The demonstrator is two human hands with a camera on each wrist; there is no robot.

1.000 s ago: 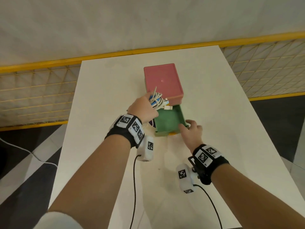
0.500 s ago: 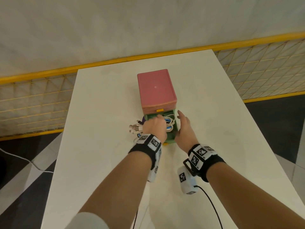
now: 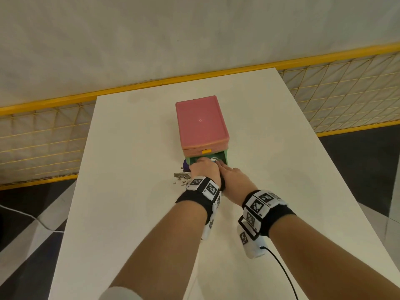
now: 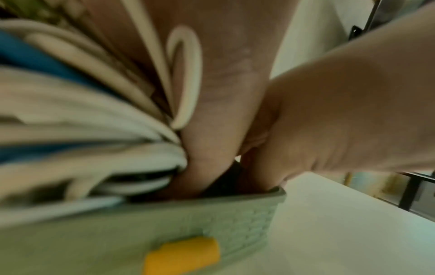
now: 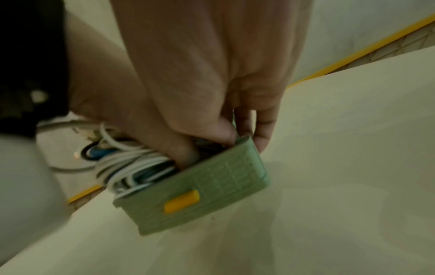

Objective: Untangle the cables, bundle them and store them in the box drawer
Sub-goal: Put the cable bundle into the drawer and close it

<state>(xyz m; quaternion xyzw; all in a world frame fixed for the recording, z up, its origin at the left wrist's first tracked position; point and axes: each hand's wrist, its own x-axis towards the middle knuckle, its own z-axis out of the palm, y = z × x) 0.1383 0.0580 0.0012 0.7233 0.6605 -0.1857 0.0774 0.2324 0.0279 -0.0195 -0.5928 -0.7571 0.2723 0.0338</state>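
A pink box (image 3: 201, 124) stands mid-table with its green drawer (image 3: 225, 158) pulled open toward me. My left hand (image 3: 203, 169) grips the white and blue cable bundle (image 5: 127, 163) and holds it down inside the drawer (image 5: 223, 176). In the left wrist view the coils (image 4: 82, 115) lie against my palm above the drawer front (image 4: 212, 219). My right hand (image 3: 232, 176) pinches the drawer's right wall, thumb inside and fingers (image 5: 261, 130) outside. Both hands hide most of the drawer's inside.
Loose metal connector ends (image 3: 181, 176) and a purple object (image 3: 185, 165) lie just left of the drawer. The white table (image 3: 129, 213) stretches around the box. A yellow mesh fence (image 3: 43, 137) runs behind and beside it.
My left hand carried the bundle from beside the box down into the drawer. My right hand moved from the drawer's front corner onto its right wall, close against the left hand.
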